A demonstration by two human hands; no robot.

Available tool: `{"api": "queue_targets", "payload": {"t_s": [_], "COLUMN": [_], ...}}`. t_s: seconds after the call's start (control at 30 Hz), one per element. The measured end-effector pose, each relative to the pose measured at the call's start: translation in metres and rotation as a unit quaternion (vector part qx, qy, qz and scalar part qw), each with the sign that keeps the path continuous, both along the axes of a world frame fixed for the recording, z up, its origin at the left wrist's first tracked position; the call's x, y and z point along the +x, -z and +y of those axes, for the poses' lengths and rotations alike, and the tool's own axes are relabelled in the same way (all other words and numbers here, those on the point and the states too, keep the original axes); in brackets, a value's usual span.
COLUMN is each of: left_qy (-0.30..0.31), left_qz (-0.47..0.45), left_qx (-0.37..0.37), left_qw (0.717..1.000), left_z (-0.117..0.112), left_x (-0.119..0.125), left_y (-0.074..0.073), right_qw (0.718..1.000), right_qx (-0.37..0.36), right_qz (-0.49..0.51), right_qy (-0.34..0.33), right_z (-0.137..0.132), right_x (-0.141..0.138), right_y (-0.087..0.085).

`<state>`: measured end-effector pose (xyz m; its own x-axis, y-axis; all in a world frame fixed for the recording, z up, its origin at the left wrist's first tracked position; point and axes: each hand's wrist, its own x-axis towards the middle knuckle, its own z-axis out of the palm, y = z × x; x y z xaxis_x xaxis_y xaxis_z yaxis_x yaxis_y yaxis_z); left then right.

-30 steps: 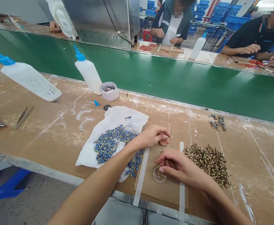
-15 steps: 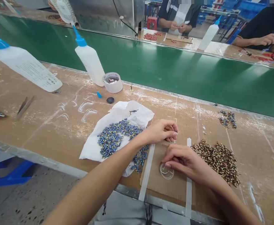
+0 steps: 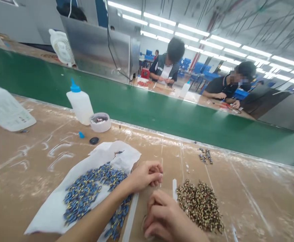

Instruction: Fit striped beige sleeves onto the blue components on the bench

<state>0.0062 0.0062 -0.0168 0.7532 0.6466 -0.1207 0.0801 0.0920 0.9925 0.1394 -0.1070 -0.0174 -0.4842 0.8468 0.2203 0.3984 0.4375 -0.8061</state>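
Note:
My left hand (image 3: 148, 174) is held over the cardboard with its fingers curled together. Whatever it pinches is too small or hidden to name. Just below it, my right hand (image 3: 163, 215) has bent, closed fingers, and their tips are blurred. It covers most of a small clear round dish, of which only a faint edge shows. Left of my hands, white paper (image 3: 48, 213) bears a heap of small blue-and-yellow pieces (image 3: 84, 191), partly behind my left forearm. A pile of small brown-and-cream pieces (image 3: 202, 208) lies right of my right hand.
Beyond the paper stand a white squeeze bottle (image 3: 80, 106), a tape roll (image 3: 100, 122) and a black disc (image 3: 94, 140). Another bottle (image 3: 8, 109) leans at left. A green conveyor belt (image 3: 147, 111) crosses behind. Two people (image 3: 165, 69) sit across it.
The view has tilted up, bringing the far room and ceiling lights in sight. My hands stay close together, and my right hand now hides most of the clear dish.

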Motion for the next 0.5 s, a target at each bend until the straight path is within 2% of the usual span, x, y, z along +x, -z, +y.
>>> {"api": "queue_targets", "payload": {"t_s": [0.13, 0.23, 0.3, 0.37, 0.5], "left_qy": [-0.002, 0.002, 0.01, 0.02, 0.026], "left_qz": [0.017, 0.027, 0.027, 0.017, -0.008], "left_qx": [0.02, 0.034, 0.034, 0.031, 0.021], "left_qw": [1.0, 0.999, 0.999, 0.999, 0.999], "left_z": [0.002, 0.003, 0.004, 0.003, -0.001], "left_x": [-0.001, -0.001, -0.001, 0.0, 0.003], "left_y": [-0.002, -0.004, -0.005, -0.005, -0.002], "right_qw": [0.996, 0.986, 0.985, 0.989, 0.999], "right_qx": [0.067, 0.118, 0.136, 0.123, 0.024], "right_qz": [-0.062, -0.115, -0.104, -0.08, -0.038], "right_qy": [0.026, 0.032, 0.03, 0.02, -0.008], "right_z": [0.011, 0.015, 0.014, 0.01, -0.001], "right_x": [0.002, 0.007, 0.01, 0.012, 0.013], "right_y": [0.018, 0.019, 0.014, 0.007, -0.008]}}
